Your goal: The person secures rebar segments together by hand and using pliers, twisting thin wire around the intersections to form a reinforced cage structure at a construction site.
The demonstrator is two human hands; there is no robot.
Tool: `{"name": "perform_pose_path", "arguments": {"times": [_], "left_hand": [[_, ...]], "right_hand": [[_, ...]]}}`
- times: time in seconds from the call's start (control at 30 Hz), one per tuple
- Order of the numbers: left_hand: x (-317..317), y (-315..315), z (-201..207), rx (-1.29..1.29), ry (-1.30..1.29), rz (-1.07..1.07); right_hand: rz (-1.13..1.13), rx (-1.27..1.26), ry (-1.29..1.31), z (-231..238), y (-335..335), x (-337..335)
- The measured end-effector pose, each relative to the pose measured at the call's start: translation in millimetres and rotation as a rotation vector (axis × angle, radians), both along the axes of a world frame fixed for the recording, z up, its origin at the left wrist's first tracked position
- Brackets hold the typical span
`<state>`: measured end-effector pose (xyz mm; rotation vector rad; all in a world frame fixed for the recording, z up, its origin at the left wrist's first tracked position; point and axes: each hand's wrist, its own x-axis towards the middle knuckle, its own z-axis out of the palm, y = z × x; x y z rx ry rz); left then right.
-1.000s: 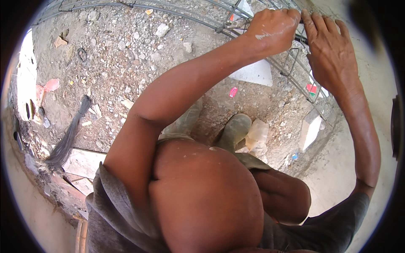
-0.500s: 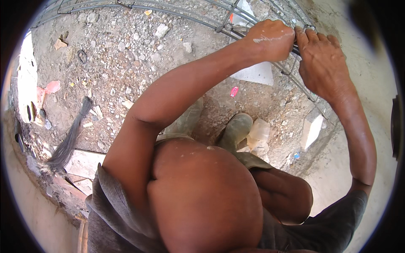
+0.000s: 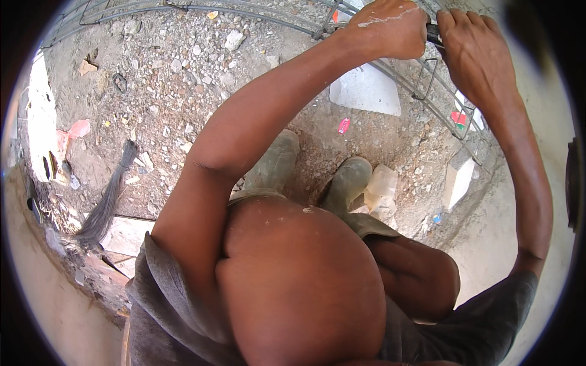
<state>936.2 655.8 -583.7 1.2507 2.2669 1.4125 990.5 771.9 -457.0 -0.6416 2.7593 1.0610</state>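
A cage of thin steel reinforcing bars (image 3: 256, 13) curves along the top of the view and down the right side. My left hand (image 3: 390, 27) is stretched up and closed in a fist on the bars at the top right; whether it holds a tool is hidden. My right hand (image 3: 473, 52) sits just beside it, fingers curled over the same bar. A short dark piece shows between the two hands. My two boots (image 3: 311, 171) stand on gravelly ground below.
Stony dirt ground (image 3: 165, 79) holds scraps: a white sheet (image 3: 365, 91), a small red wrapper (image 3: 343, 125), a clear plastic bag (image 3: 381, 186), a white block (image 3: 458, 180). A dark broom head (image 3: 104, 207) lies at the left near flat boards (image 3: 125, 235).
Both hands stayed on the bars at the top right. My right hand moved closer to the left one and curled its fingers tighter over the bar.
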Motion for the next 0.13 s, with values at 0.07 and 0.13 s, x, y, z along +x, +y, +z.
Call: {"name": "perform_pose_path", "arguments": {"times": [0.07, 0.13], "left_hand": [[11, -3, 8, -0.09, 0.036, 0.014], [28, 11, -7, 0.0, 0.231, 0.198]], "right_hand": [[-0.627, -0.288, -0.49, 7, 6, -19], [-0.933, -0.431, -0.729, 15, 7, -34]]}}
